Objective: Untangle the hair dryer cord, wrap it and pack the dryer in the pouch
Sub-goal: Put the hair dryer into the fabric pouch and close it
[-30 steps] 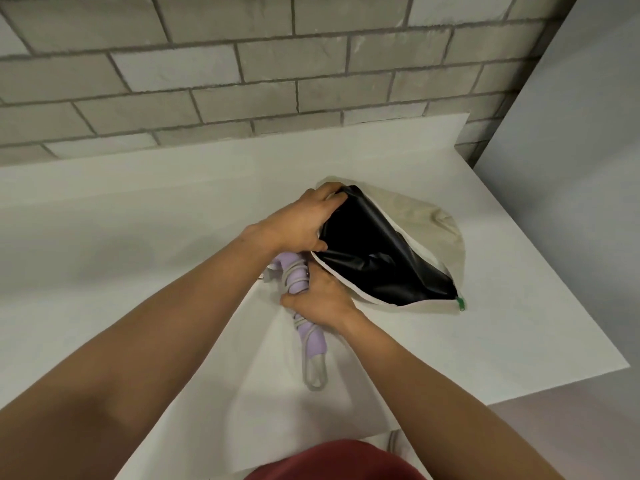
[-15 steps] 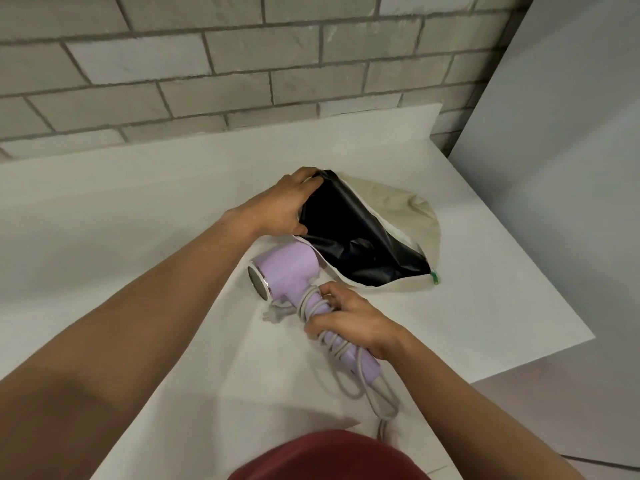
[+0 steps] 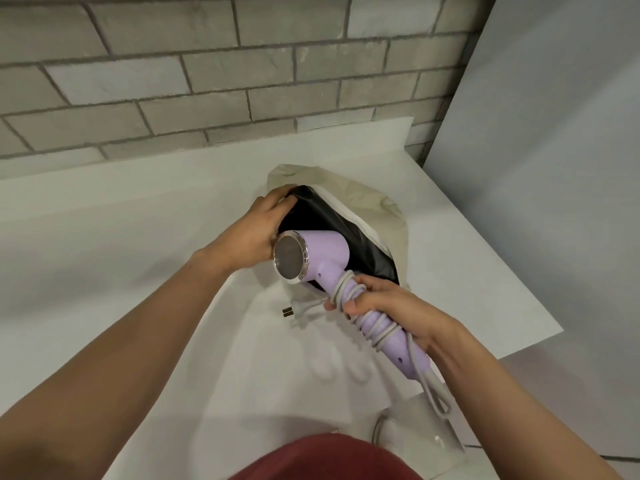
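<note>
A lilac hair dryer (image 3: 320, 255) is lifted above the white table (image 3: 138, 237), its round silver-rimmed end facing me. Its grey cord (image 3: 353, 292) is wound round the handle, and the plug (image 3: 294, 309) sticks out to the left below. My right hand (image 3: 384, 306) grips the wrapped handle. The beige pouch (image 3: 374, 209) with a black lining (image 3: 325, 216) lies just behind the dryer, its mouth facing me. My left hand (image 3: 256, 233) grips the pouch's near left edge and holds the mouth open.
A grey brick wall (image 3: 207, 81) runs along the back of the table. A pale panel (image 3: 540, 168) stands at the right. The table's right edge (image 3: 540, 341) falls off close to my right wrist. A loop of cord (image 3: 438, 396) hangs past the handle's end.
My right hand has raised the dryer off the table and swung its head up in front of the pouch mouth. My left hand keeps its hold on the pouch edge.
</note>
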`<act>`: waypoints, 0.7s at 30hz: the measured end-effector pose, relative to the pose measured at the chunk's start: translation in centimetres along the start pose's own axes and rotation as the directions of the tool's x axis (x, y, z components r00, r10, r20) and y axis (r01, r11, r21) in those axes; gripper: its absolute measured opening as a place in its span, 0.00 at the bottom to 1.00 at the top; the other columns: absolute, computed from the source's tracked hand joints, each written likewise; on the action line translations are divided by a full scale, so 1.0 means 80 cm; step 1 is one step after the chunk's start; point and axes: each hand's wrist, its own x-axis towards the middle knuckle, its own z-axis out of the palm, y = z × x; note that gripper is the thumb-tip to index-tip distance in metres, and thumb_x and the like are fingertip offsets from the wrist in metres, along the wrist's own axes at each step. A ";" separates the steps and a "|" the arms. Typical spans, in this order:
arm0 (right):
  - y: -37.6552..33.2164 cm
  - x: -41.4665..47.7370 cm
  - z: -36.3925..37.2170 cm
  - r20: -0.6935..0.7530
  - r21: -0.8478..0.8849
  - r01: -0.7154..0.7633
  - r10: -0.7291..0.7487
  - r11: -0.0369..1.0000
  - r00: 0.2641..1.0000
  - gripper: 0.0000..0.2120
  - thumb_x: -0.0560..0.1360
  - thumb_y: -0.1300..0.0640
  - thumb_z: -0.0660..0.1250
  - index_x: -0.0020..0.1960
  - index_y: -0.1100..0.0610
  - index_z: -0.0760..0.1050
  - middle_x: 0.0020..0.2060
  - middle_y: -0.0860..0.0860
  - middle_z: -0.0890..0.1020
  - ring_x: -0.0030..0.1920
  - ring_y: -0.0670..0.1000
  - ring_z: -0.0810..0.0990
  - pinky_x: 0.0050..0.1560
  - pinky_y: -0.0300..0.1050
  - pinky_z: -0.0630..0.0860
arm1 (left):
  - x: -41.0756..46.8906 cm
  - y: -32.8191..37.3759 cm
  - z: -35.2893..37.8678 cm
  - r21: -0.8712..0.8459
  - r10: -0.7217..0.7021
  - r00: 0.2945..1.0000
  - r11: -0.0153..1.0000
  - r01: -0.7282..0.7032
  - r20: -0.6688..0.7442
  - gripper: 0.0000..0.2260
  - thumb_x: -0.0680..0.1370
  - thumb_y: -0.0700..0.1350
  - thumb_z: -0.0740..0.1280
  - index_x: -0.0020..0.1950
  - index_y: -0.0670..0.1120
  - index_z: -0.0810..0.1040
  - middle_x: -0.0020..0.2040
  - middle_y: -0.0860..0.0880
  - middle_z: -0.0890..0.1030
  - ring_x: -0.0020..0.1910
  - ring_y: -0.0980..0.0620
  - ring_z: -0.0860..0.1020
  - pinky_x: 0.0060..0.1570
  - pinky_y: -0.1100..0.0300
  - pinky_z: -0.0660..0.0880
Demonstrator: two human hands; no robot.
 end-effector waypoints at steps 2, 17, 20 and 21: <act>-0.002 0.005 -0.002 -0.031 0.014 -0.040 0.040 0.999 0.999 0.23 0.71 0.55 0.72 0.64 0.61 0.79 0.58 0.53 0.87 0.53 0.52 0.82 0.52 0.50 0.76 | -0.006 0.006 0.000 0.018 0.001 1.000 1.000 -0.001 0.017 0.43 0.70 0.39 0.77 0.80 0.43 0.60 0.82 0.46 0.56 0.73 0.36 0.67 0.72 0.46 0.69; -0.008 0.010 -0.023 -0.255 0.416 -0.025 0.142 0.909 0.956 0.12 0.80 0.55 0.68 0.57 0.61 0.82 0.53 0.56 0.86 0.31 0.47 0.78 0.30 0.39 0.74 | -0.071 0.080 0.005 -0.095 -0.043 0.997 0.995 0.037 -0.062 0.47 0.74 0.40 0.75 0.84 0.55 0.50 0.82 0.60 0.49 0.68 0.49 0.66 0.65 0.59 0.70; 0.000 0.015 -0.022 -0.339 0.532 0.061 0.146 0.844 0.929 0.08 0.78 0.56 0.70 0.51 0.61 0.81 0.46 0.56 0.81 0.31 0.48 0.75 0.30 0.38 0.74 | -0.086 0.095 0.024 -0.128 -0.065 0.997 0.990 0.061 -0.030 0.48 0.74 0.40 0.75 0.84 0.57 0.47 0.82 0.61 0.47 0.69 0.51 0.65 0.66 0.60 0.69; 0.003 0.020 -0.023 -0.369 0.566 0.097 0.147 0.819 0.918 0.06 0.77 0.56 0.71 0.49 0.60 0.79 0.42 0.54 0.79 0.30 0.47 0.74 0.29 0.38 0.74 | -0.089 0.099 0.029 -0.143 -0.077 0.997 0.987 0.072 -0.026 0.48 0.74 0.40 0.75 0.84 0.57 0.47 0.82 0.61 0.47 0.69 0.51 0.65 0.65 0.59 0.71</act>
